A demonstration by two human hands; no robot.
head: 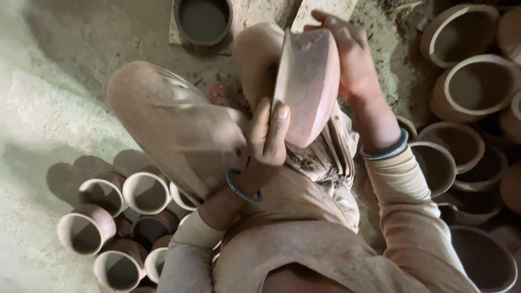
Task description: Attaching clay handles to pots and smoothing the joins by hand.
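Observation:
I hold a brown clay pot [308, 87] tipped on its side over my lap. My left hand [269, 135] grips its lower near edge, thumb pressed flat against the pot's wall. My right hand [350, 54] lies over the pot's far right side, fingers curled across the top. A blue bangle circles each wrist. My bent knees, covered in dusty cloth, fill the middle of the view under the pot.
Several small clay pots [116, 217] with pale rims stand clustered at lower left on the dusty floor. Larger clay pots [472, 87] are stacked along the right. A dark round bowl [203, 20] sits at the top on a flat board.

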